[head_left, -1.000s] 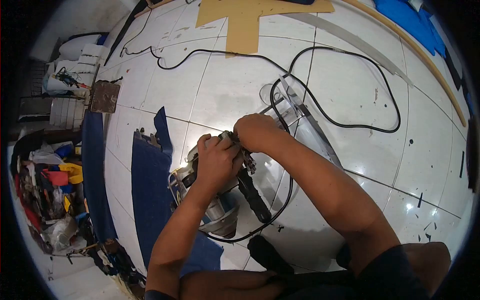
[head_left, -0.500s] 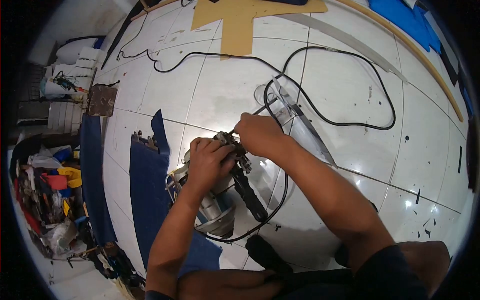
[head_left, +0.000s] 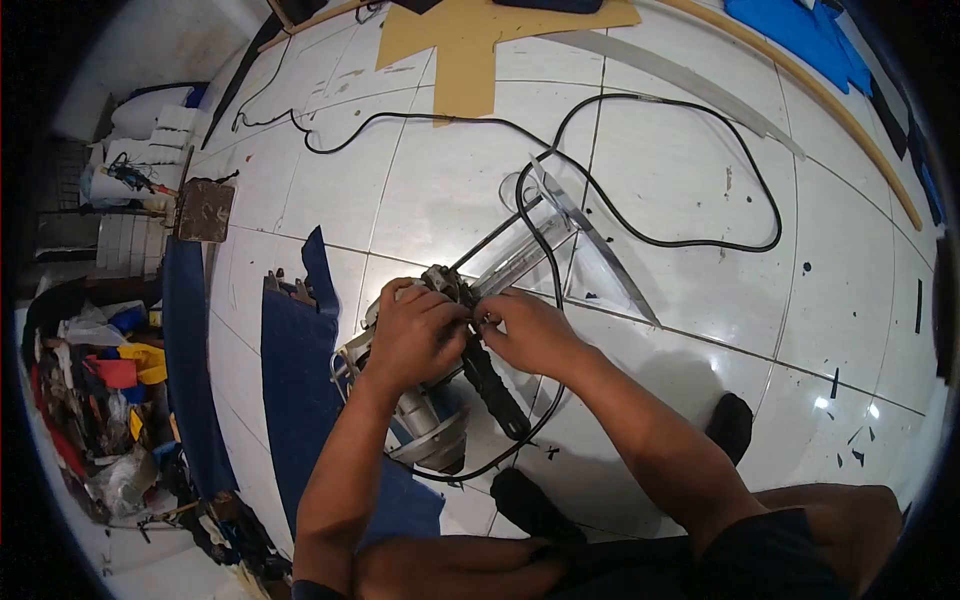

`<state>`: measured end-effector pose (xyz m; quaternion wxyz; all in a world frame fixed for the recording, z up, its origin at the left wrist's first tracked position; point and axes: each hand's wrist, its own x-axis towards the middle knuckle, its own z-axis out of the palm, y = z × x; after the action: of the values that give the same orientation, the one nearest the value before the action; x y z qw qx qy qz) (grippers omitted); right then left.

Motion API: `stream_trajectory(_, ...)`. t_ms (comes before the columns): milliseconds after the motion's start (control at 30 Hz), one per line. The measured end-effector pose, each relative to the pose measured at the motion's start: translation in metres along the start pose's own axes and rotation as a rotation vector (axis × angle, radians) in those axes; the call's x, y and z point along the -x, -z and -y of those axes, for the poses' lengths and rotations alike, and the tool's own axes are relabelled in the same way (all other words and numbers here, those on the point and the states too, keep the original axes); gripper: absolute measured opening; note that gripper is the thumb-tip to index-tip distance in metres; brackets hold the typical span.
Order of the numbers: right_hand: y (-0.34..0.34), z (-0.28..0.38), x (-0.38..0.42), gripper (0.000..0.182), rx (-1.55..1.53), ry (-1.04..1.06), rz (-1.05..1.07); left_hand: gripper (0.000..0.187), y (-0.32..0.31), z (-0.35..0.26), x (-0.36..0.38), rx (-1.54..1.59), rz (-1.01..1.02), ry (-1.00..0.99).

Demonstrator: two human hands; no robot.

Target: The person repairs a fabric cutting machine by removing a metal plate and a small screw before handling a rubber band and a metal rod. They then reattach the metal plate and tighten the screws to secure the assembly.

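Observation:
A straight-knife cloth cutting machine [head_left: 435,440] lies on its side on the tiled floor. Its black taped handle [head_left: 495,395] points towards me, and its upright and flat metal base plate [head_left: 612,260] extend away to the upper right. My left hand [head_left: 415,335] is closed with curled fingers over the metal mechanism [head_left: 440,280] at the machine's middle. Just right of it, the fingertips of my right hand [head_left: 530,335] are pinched together above the handle; what is between them is too small to make out. The two hands' fingertips nearly meet.
A black power cord [head_left: 690,243] loops across the floor and around the machine. Dark blue fabric [head_left: 300,370] lies at the left. Tan card [head_left: 465,80] and a long grey strip [head_left: 670,70] lie at the far side. A cluttered shelf [head_left: 115,400] stands left; scraps dot the right.
My right hand has moved down and towards me, from the machine's upright to beside my left fingertips. My left hand stays on the mechanism.

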<state>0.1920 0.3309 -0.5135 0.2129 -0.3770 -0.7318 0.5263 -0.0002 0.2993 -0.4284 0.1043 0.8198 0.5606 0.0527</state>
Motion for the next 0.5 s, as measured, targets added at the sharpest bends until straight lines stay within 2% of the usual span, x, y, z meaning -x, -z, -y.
stream_trajectory(233,0.013,0.001,-0.005,0.02,0.076,0.033,0.122,0.038,-0.002,-0.001,0.008,0.113,0.071,0.129)
stream_trajectory(333,0.018,0.008,-0.005,0.021,0.092,0.018,0.173,0.061,-0.003,-0.002,0.011,0.112,0.062,0.222)
stream_trajectory(433,0.015,0.002,-0.003,0.021,0.049,0.027,0.154,0.096,-0.006,-0.013,0.008,0.05,-0.047,0.352)
stream_trajectory(500,0.011,-0.007,-0.007,0.019,0.011,0.056,0.116,0.123,-0.012,-0.009,0.008,-0.049,0.071,0.401)
